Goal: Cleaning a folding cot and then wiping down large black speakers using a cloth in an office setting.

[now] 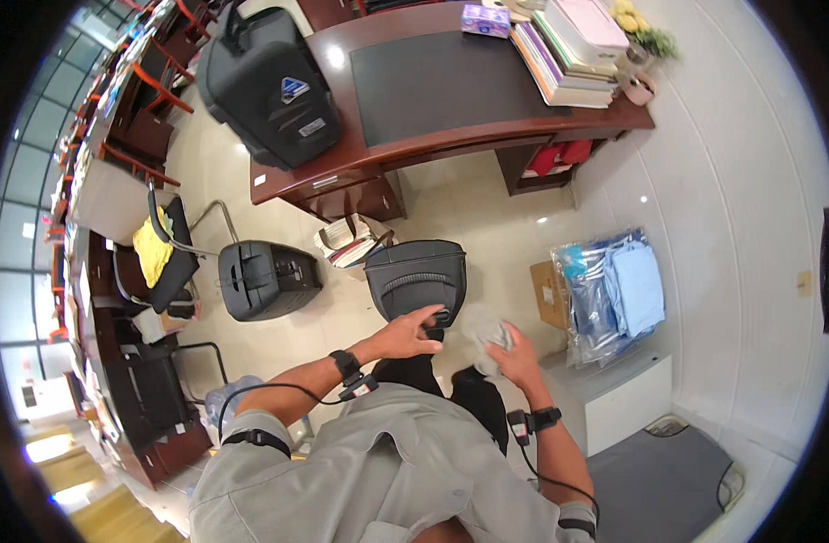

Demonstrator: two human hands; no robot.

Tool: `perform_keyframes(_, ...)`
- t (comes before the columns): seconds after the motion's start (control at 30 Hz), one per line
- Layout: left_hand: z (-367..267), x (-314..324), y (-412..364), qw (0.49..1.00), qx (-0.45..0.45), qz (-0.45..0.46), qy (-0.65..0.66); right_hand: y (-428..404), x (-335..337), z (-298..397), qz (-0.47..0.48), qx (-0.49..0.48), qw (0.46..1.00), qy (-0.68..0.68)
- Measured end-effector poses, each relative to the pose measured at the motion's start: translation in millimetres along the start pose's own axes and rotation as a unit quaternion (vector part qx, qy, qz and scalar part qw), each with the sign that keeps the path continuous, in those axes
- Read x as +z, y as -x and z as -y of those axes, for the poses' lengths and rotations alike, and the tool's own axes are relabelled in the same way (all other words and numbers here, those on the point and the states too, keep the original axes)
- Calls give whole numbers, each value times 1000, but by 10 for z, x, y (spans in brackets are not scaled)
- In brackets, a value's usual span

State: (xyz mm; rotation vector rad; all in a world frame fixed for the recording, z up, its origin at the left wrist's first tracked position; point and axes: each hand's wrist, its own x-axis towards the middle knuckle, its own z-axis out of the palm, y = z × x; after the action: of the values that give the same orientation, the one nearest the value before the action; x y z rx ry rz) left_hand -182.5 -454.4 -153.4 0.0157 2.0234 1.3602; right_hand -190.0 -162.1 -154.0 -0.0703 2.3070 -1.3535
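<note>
My left hand [404, 334] is near the lower edge of a black padded chair [418, 271], its fingers apart with nothing plainly held; whether it touches the chair cannot be told. To the right of it, my right hand [517, 356] grips a whitish, blurred cloth or wipe [485, 332] that hangs past the fingers on the left. Both wrists wear black bands with small cabled devices. My legs in black trousers show below the hands.
A wooden desk [401, 156] stands ahead, with a large black speaker [271, 95] at its left end. A second black wheeled speaker [268, 279] is on the floor, beside a bag of papers [353, 241]. Packaged blue clothing [608, 292] lies right, near a white cabinet [628, 404].
</note>
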Motion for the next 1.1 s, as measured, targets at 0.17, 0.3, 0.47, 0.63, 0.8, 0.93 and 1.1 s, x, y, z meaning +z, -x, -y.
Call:
perform_keyframes(0.17,-547,-13,-112,974,214,-67,45,-442,141,921,137,34,975,-174)
perform_keyframes(0.3,-729,-220,-158,983,111,-111,99,-761,41,1045,200,-3,969,-143)
perform_keyframes(0.47,-794,-323,-428,971,82,-184,130,-1137,-150,1045,169,-153,972,60)
perform_keyframes(0.63,-1082,-414,-561,962,11,-222,161,-1422,-487,1244,212,-89,973,20)
perform_keyframes(0.8,-984,-485,-568,896,25,-308,320,-2233,-818,1497,142,-101,984,-21)
perform_keyframes(0.93,-762,-380,-325,851,-50,-374,365,-3025,-962,1864,111,-159,980,-35)
perform_keyframes(1.1,-308,15,39,812,-136,-408,393,-3983,-1073,2098,50,-132,974,-176)
